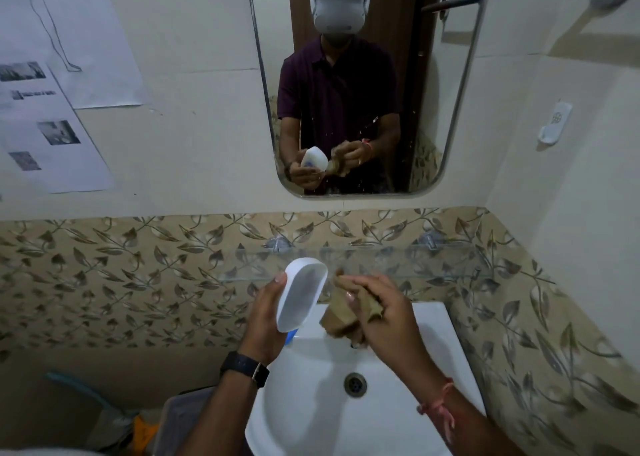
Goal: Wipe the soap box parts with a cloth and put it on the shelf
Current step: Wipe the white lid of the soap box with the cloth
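Soap box part (301, 296) in left hand (265, 320); cloth (341, 320) in right hand (384, 313)

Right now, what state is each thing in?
soap box part: held on end in left hand, hollow side facing camera.
cloth: bunched, gripped by right hand, beside the part.
glass shelf: on the wall, part not yet on it.
sink: drain unplugged, no standing water.

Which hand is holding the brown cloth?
The right hand, the one with the pink thread on its wrist, grips the crumpled brown cloth. The left hand, wearing a black watch, holds the white oval plastic soap box part.
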Motion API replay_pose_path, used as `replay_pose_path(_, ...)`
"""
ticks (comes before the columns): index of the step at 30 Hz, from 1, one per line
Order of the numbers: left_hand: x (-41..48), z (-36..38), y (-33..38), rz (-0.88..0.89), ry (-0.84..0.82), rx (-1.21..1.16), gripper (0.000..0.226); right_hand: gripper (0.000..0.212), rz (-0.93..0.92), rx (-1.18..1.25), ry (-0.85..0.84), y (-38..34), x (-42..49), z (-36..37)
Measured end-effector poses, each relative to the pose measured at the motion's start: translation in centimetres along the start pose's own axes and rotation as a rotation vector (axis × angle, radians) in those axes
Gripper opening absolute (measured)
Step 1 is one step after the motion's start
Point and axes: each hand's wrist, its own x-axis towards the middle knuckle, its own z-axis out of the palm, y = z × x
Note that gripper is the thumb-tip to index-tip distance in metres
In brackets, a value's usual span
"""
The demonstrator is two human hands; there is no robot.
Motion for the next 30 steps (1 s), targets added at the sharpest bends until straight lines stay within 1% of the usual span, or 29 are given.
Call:
replay_pose_path(1,0.0,0.3,0.0,0.013,-0.016,0.012,0.078,0.035,-0.042,-0.004,0.030,-0.5,0.2,0.5)
replay_pose_path(2,-0.1,0.6,0.0,0.032,-0.048,0.033,0.074,0.039,-0.075,-0.032,0.004,-1.0,0.3,1.1)
replay_pose_path(5,-0.2,1.9,1.1,0.091,-0.159,0.100,0.053,0.055,-0.108,-0.134,-0.238,-1.4,-0.8,3.7)
replay_pose_path(6,-0.2,2.3,1.5,0.106,-0.190,0.126,0.049,0.057,-0.097,-0.160,-0.296,-1.3,-1.4,4.6)
replay_pose_path(7,-0.2,2.6,1.9,0.120,-0.218,0.155,0.047,0.057,-0.091,-0.201,-0.316,-1.0,-1.9,5.3)
replay_pose_path(9,-0.1,2.7,2.4,0.133,-0.259,0.200,0.049,0.051,-0.089,-0.302,-0.303,-0.1,-2.5,5.8)
replay_pose_path(10,-0.1,2.4,2.4,0.133,-0.264,0.207,0.052,0.044,-0.078,-0.370,-0.316,0.4,-2.6,5.6)
replay_pose_path(12,0.0,1.9,2.5,0.122,-0.238,0.176,0.059,0.029,0.010,-0.545,-0.436,1.0,-2.5,4.6)
replay_pose_path(13,0.2,1.7,2.7,0.111,-0.217,0.142,0.063,0.025,0.073,-0.591,-0.499,1.3,-2.6,4.1)
replay_pose_path(14,0.3,1.6,2.9,0.098,-0.204,0.108,0.066,0.027,0.124,-0.574,-0.527,1.6,-2.7,3.6)
replay_pose_path(15,0.5,1.5,3.1,0.089,-0.200,0.088,0.068,0.032,0.155,-0.507,-0.505,1.8,-2.9,3.1)
replay_pose_path(17,0.7,1.5,3.4,0.083,-0.211,0.090,0.067,0.045,0.176,-0.310,-0.327,1.0,-2.8,2.4)
replay_pose_path(19,0.6,1.7,3.1,0.067,-0.205,0.070,0.067,0.054,0.095,-0.158,-0.134,-0.3,-2.3,2.3)
replay_pose_path(20,0.5,1.8,2.9,0.046,-0.193,0.046,0.068,0.056,0.033,-0.145,-0.077,-0.9,-2.0,2.4)
replay_pose_path(21,0.4,1.9,2.6,0.029,-0.182,0.025,0.070,0.058,-0.022,-0.162,-0.057,-1.3,-1.7,2.6)
replay_pose_path(23,0.2,2.1,2.4,0.029,-0.174,0.021,0.071,0.060,-0.080,-0.203,-0.073,-1.9,-1.6,3.4)
replay_pose_path(25,0.1,2.5,2.6,0.043,-0.178,0.032,0.072,0.061,-0.072,-0.214,-0.132,-1.7,-2.3,4.2)
replay_pose_path(28,-0.1,3.2,3.2,0.118,-0.223,0.143,0.060,0.064,-0.027,-0.231,-0.195,-0.9,-3.8,5.4)
replay_pose_path(30,-0.3,3.4,3.3,0.154,-0.242,0.193,0.059,0.055,-0.020,-0.263,-0.230,0.1,-4.4,5.8)
